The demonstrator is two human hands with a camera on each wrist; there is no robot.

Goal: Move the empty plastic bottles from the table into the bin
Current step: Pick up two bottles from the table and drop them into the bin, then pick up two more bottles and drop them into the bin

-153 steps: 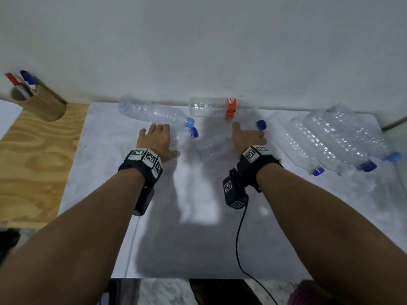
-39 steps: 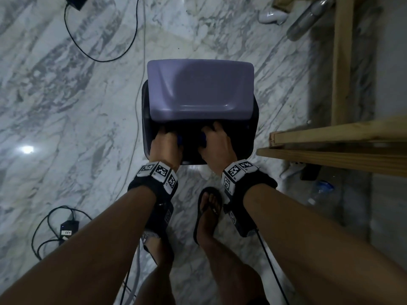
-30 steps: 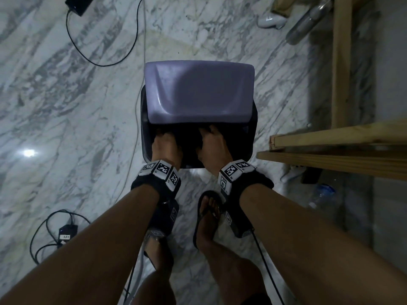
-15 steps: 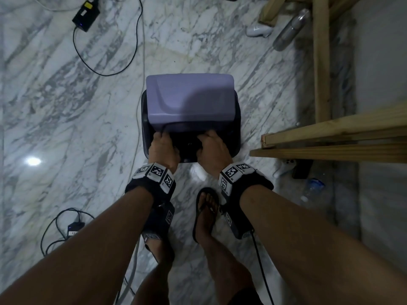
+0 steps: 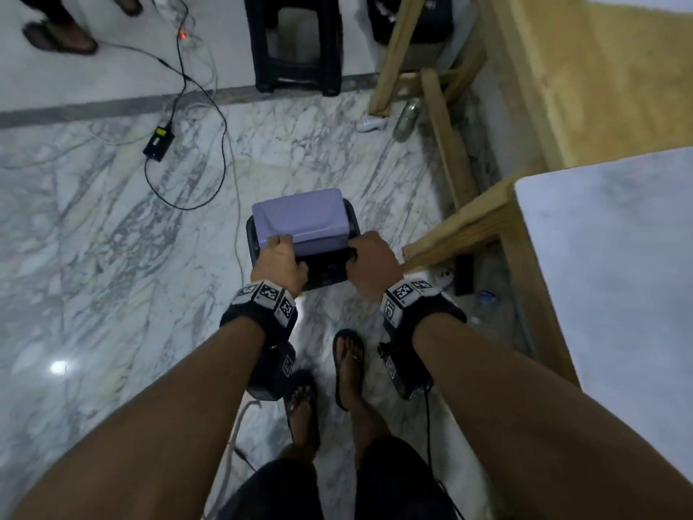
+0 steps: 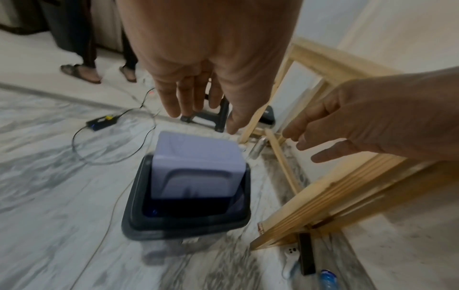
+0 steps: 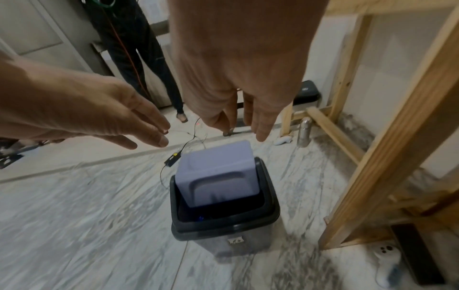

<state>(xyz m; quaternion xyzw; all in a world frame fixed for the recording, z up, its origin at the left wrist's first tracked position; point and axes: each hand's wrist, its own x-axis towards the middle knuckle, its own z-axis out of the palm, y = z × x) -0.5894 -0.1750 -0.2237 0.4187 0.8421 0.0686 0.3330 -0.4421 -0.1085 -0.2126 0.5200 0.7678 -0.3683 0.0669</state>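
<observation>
The dark bin (image 5: 322,273) stands on the marble floor, its lilac swing lid (image 5: 300,219) tilted so the front of the mouth gapes. A blue bottle cap (image 7: 201,217) shows down inside the bin (image 7: 223,225); the same blue glint (image 6: 154,212) appears in the left wrist view. My left hand (image 5: 279,257) and right hand (image 5: 369,260) hover side by side above the bin's front. Both are empty, fingers hanging straight and relaxed, as the left hand (image 6: 191,102) and right hand (image 7: 238,119) show in the wrist views.
The white-topped table (image 5: 607,275) on its wooden frame (image 5: 461,227) stands just right of the bin. A blue-capped bottle (image 5: 485,298) and a steel flask (image 5: 407,120) lie under it. Cables and an adapter (image 5: 159,142) cross the floor; another person's feet (image 5: 56,35) stand far left.
Both hands came up out of the bin's mouth, empty of the bottles they carried. The view pulled back and up, and the lid swung partly back.
</observation>
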